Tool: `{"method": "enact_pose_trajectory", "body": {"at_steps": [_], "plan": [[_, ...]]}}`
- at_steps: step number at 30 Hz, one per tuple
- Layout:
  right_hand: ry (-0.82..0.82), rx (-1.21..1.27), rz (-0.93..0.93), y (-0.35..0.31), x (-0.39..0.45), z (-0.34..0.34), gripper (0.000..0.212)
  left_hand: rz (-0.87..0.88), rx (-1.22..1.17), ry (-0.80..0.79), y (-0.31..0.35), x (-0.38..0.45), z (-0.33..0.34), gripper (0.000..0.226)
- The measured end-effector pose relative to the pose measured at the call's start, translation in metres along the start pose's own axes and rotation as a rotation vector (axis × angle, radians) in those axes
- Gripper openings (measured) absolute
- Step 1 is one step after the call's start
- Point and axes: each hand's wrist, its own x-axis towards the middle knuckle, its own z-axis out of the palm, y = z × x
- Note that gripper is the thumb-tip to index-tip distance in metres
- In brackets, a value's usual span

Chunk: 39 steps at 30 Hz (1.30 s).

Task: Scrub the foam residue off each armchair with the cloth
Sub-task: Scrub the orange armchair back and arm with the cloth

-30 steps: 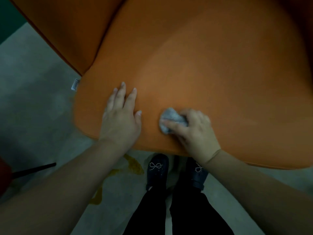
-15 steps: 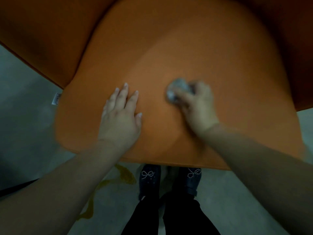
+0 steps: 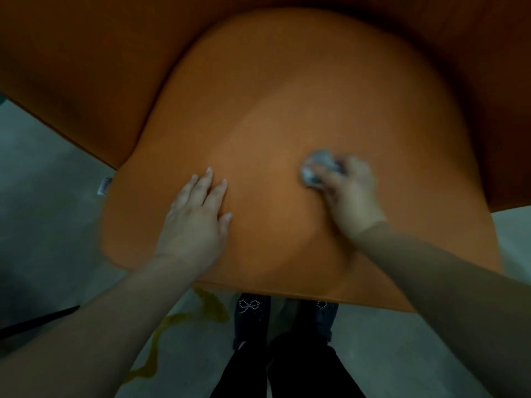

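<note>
- Clutching a small wadded grey-white cloth (image 3: 319, 170) in the right hand (image 3: 349, 193), fingers curled tight around the bundle, only its far and left side showing past the knuckles; blurred, so finger detail not clear.
- Pressing that cloth down onto the rounded orange upholstered seat cushion (image 3: 287, 110) of the armchair, right of the cushion's centre and well in from its front edge.
- Lying flat and unclenched on the same cushion, palm down: the left hand (image 3: 195, 222), fingers stretched out and slightly spread, holding nothing, only touching the fabric near the front-left part of the seat.
- Keeping well apart from each other, the two hands, with bare orange fabric between them.
- Counting: one cloth, one armchair in view, two hands, two dark shoes with beaded bows (image 3: 250, 311) just under the cushion's front edge.
- Hanging at the cushion's left edge, a small white fabric tag (image 3: 104, 185).
- Leaving wide bare cushion beyond the cloth toward the darker orange curved backrest (image 3: 86, 67), and more bare fabric to the right.
- Showing below the front edge, grey concrete floor (image 3: 43, 211) with a yellowish stain (image 3: 207, 308), and a thin black rod (image 3: 37, 320) at lower left.
</note>
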Motion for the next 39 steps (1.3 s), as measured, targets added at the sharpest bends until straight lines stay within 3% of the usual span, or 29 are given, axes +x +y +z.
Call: {"method": "enact_pose_trajectory", "body": {"at_steps": [3, 6, 11, 19, 25, 31, 39], "plan": [[0.027, -0.034, 0.33, 0.039, -0.001, -0.041, 0.034, -0.022, 0.008, -0.015, 0.006, -0.01, -0.013, 0.06], [0.021, 0.083, 0.42, 0.03, -0.005, -0.078, 0.036, -0.041, 0.005, 0.001, 0.02, -0.026, -0.036, 0.059], [0.151, 0.471, 0.58, -0.027, -0.015, -0.137, 0.035, -0.05, -0.003, 0.005, 0.044, -0.057, -0.096, 0.058], [0.042, 0.646, 0.518, -0.094, -0.03, -0.252, 0.035, 0.034, 0.188, 0.046, 0.061, -0.102, -0.204, 0.056], [0.007, 0.679, 0.522, -0.113, -0.015, -0.296, 0.038, 0.025, 0.23, 0.05, 0.065, -0.116, -0.258, 0.055], [0.027, 0.641, 0.462, -0.162, 0.025, -0.293, 0.036, 0.07, 0.191, 0.12, 0.037, -0.094, -0.305, 0.054], [0.087, 0.754, 0.589, -0.29, 0.106, -0.247, 0.036, 0.15, 0.12, 0.154, -0.074, -0.027, -0.399, 0.054]]}}
